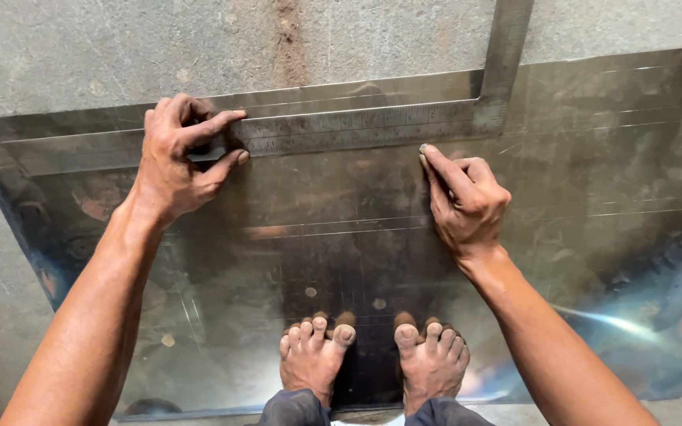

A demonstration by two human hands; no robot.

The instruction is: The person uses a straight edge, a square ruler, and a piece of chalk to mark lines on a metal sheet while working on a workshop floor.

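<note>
A large shiny metal sheet (593, 197) lies flat on the concrete floor. An L-shaped steel square (357, 128) rests on its far part, one arm running left to right, the other going up at the right. My left hand (175, 158) presses down on the left part of the square's long arm, fingers spread over its edges. My right hand (463, 197) rests on the sheet just below the long arm, index fingertip touching the ruler's lower edge. It may pinch a small tool, but none shows. My bare feet (372, 355) stand on the sheet's near edge.
Grey concrete floor (120, 47) surrounds the sheet, with a rusty streak at the top middle. The sheet carries several thin scribed lines running left to right and reflects light at the lower right.
</note>
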